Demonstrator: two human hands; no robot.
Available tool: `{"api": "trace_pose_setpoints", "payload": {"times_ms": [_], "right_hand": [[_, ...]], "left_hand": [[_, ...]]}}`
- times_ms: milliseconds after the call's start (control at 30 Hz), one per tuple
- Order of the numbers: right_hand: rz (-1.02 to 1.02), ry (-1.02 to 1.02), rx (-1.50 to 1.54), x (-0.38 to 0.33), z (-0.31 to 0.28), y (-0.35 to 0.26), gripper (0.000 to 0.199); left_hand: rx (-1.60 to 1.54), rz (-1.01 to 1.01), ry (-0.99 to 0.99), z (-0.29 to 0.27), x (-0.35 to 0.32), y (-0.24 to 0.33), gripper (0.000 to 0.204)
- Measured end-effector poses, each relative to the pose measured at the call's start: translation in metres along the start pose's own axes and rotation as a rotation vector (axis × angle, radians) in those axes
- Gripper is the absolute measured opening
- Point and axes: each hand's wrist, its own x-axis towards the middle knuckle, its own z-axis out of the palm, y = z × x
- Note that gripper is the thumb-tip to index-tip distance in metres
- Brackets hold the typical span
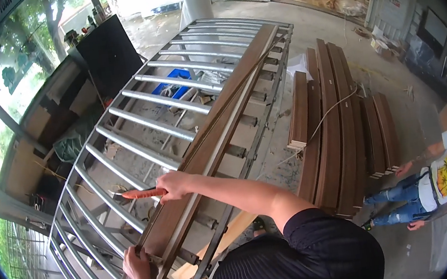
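Far left: dark panel (109,53) leaning upright, trees behind it. Grey metal roller rack (139,127) runs from near left up to far centre, rungs crosswise.

Long brown plank (216,124) lies on the rack's right side, its long axis running near-left to far-right along the frame; a pale strip (233,124) sits against its right edge.

Left hand (137,265), near and low, is closed on the plank's near end, fingers wrapped over its left edge. From this hand the whole length of the plank stretches away, far and to the right.

Right hand (173,185) sits farther up, on the plank's left edge, fist closed around an orange-handled tool (142,193) that points left over the rungs. Tool tip hidden, kind unclear.

Left hand is nearer the plank's end; right hand nearer its middle.

Right: stack of brown boards (338,126) on the concrete floor (309,25), a pale cord (323,120) across them. Far right: another person (432,182) crouching by the board ends.
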Motion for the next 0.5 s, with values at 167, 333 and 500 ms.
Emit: {"api": "trace_pose_setpoints", "payload": {"times_ms": [167,333,500], "right_hand": [[-0.031,0.051,-0.012,-0.002,-0.026,0.011,0.042],[-0.047,-0.026,0.021,0.003,-0.023,0.004,0.04],[-0.028,0.03,-0.033,-0.005,-0.018,0.005,0.042]], "left_hand": [[0.01,0.003,0.106,-0.01,0.006,0.034,0.019],[0.053,-0.057,0.078,-0.013,-0.001,0.015,0.024],[0.019,-0.023,0.059,0.006,0.002,0.011,0.027]]}}
